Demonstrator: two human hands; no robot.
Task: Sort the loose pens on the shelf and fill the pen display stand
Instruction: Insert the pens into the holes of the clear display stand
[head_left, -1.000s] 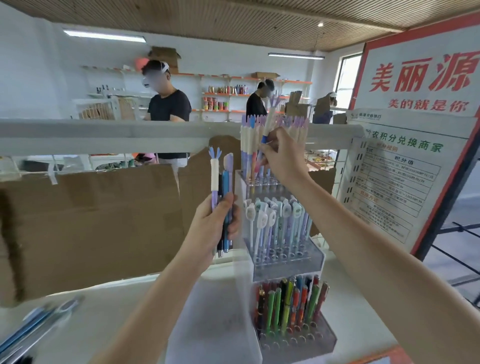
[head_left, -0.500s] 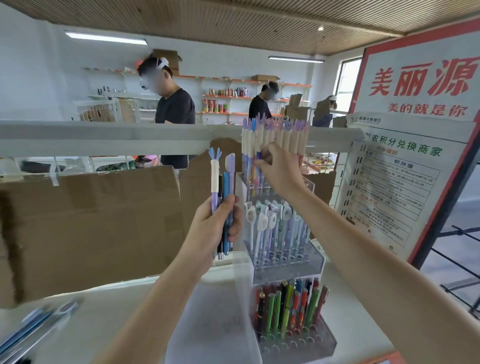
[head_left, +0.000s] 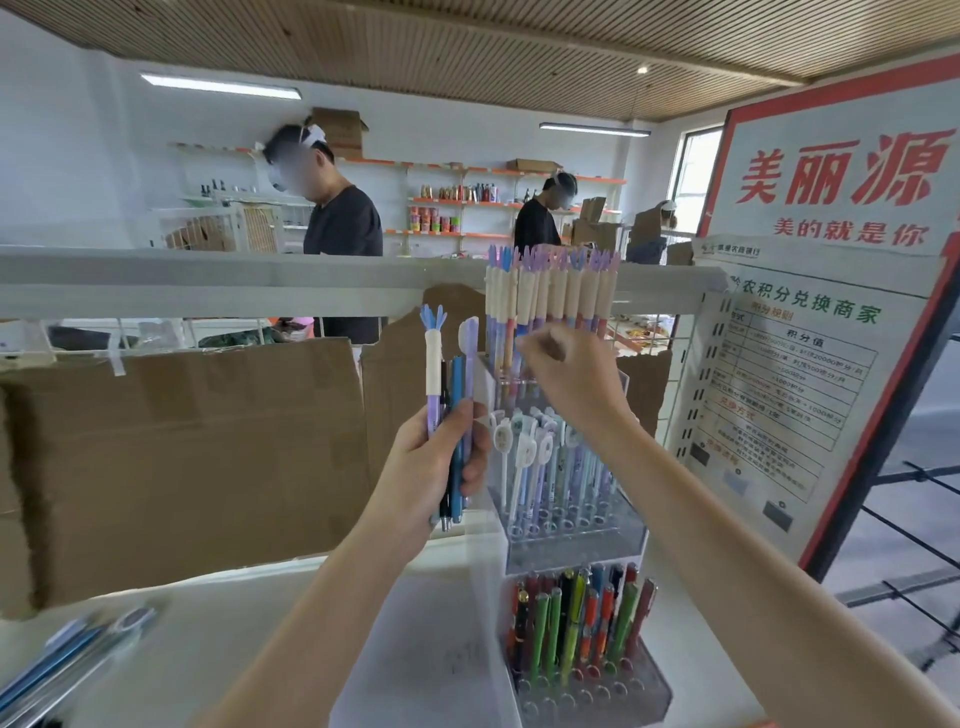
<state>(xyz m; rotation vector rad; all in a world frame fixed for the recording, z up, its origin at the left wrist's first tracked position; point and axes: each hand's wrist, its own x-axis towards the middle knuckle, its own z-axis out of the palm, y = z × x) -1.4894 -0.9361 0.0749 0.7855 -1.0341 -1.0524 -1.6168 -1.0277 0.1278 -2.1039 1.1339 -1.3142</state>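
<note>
A clear three-tier pen display stand (head_left: 571, 545) stands on the white shelf (head_left: 234, 623). Its top tier holds cream pens with purple tops (head_left: 550, 296), the middle tier pastel pens (head_left: 540, 462), the bottom tier green, red and black pens (head_left: 571, 623). My left hand (head_left: 431, 473) is left of the stand, gripping an upright bundle of pens (head_left: 452, 384). My right hand (head_left: 576, 384) is blurred, with its fingers drawn together against the top tier's pen shafts; whether it pinches a pen is unclear. More loose pens (head_left: 67, 660) lie at the shelf's near left.
Brown cardboard (head_left: 182, 457) backs the shelf under a grey rail (head_left: 208, 280). A red-framed sign with a taped notice (head_left: 810, 374) leans at the right. Two people in dark shirts (head_left: 337, 223) (head_left: 540, 223) work at far shelves.
My right hand has come down from the pen tops to the shafts of the top tier. My left hand has kept its bundle almost still.
</note>
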